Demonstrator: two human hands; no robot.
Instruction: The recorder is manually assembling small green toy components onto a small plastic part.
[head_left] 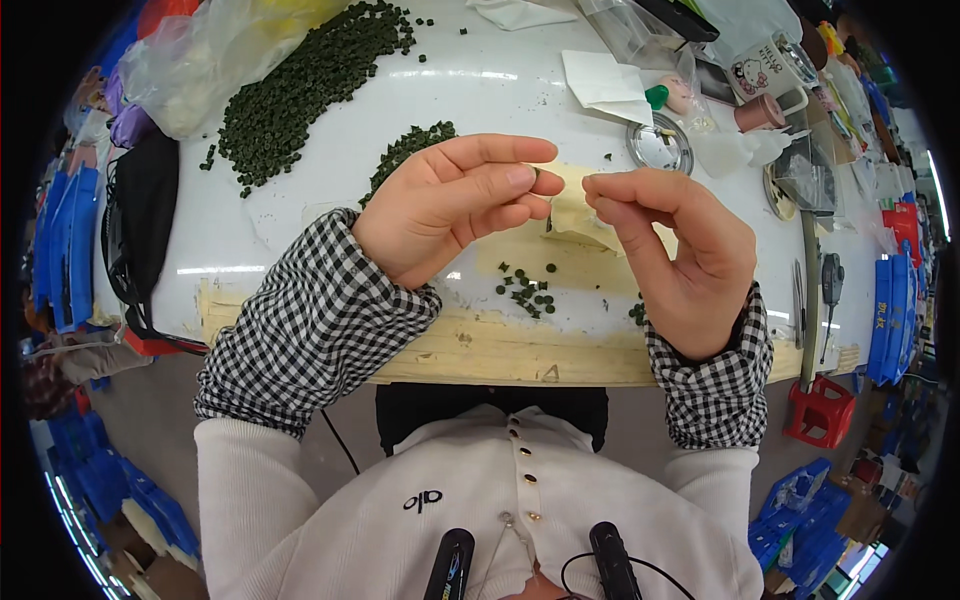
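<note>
Black bars (614, 565) foremost; left fingers (516, 178) pinch a tiny dark-green piece (537, 173).

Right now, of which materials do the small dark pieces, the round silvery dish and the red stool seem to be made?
The small dark pieces look like matte moulded plastic or rubber: dull green, similar shapes; I cannot tell which. The round silvery dish seems polished metal, from its bright reflections. The red stool is probably smooth moulded plastic, by its even colour and openings.
</note>
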